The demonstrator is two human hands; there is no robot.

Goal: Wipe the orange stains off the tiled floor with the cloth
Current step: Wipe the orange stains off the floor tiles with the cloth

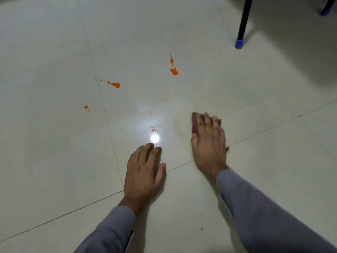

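My right hand point(208, 141) presses flat on a dark reddish cloth point(194, 123), most of it hidden under the palm and fingers; the hand is motion-blurred. A faint orange smear point(179, 123) lies on the pale tiled floor point(54, 143) just left of it. My left hand point(144, 170) rests flat on the floor with fingers together and holds nothing. Orange stains remain: a blob point(174, 71) with a trail far centre, a blob point(115, 84) left of it, small drops point(86, 107) further left, and a small splash point(154, 130) ahead of my left hand.
A black chair leg with a blue cap point(239, 43) stands at the upper right, with a second blue-capped leg point(325, 10) at the top right corner. A bright light reflection point(155, 138) shines on the tile by my left fingertips. Grout lines cross the floor.
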